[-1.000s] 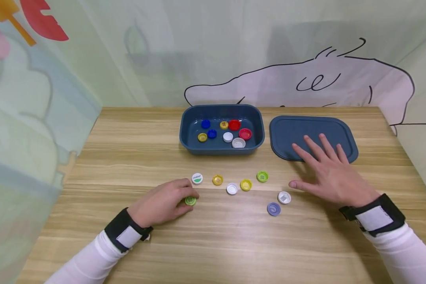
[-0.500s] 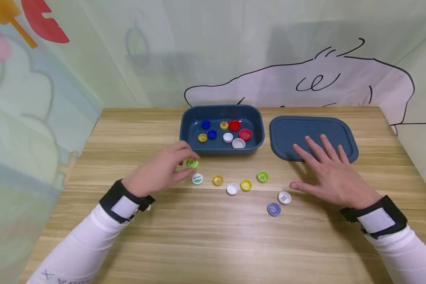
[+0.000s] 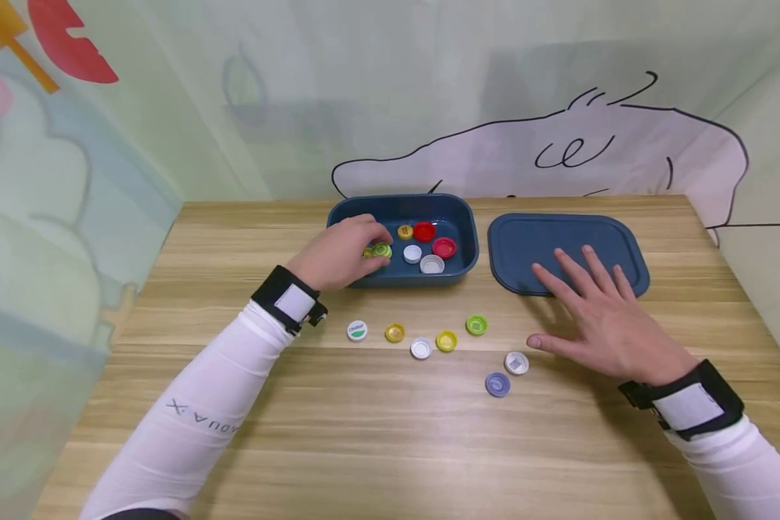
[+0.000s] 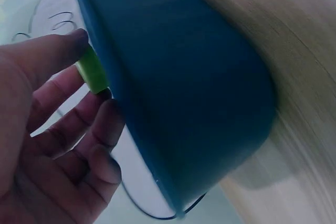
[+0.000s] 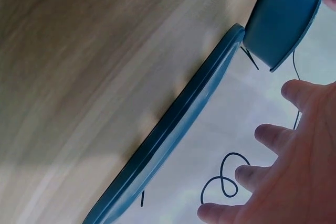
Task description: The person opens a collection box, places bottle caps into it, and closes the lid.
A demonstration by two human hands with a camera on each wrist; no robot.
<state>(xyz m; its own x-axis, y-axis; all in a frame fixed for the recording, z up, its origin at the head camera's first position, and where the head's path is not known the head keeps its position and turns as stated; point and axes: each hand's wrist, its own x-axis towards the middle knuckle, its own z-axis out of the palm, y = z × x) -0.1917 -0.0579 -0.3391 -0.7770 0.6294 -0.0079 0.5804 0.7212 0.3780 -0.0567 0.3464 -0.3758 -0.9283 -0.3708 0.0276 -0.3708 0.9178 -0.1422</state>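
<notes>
In the head view my left hand [image 3: 346,253] pinches a green bottle cap [image 3: 382,250] over the left part of a dark blue box [image 3: 411,282]. The left wrist view shows this green bottle cap [image 4: 93,72] between thumb and fingers, beside the rim of the box [image 4: 184,77]. Red, white and yellow caps lie inside; my hand hides some of the contents. My right hand [image 3: 614,325] has its fingers spread and holds nothing. Its fingertips overlap the front edge of a blue lid [image 3: 559,235]; I cannot tell whether they touch it.
Several caps lie on the wooden table in front of the box: a white-and-green one [image 3: 357,331], a yellow one [image 3: 446,341], a green one [image 3: 477,325] and a purple one [image 3: 497,384] among them. A printed curtain [image 3: 286,144] hangs behind the table.
My left hand picked up the green bottle cap from the table and carried it forward, over the box. The right hand has stayed in place.
</notes>
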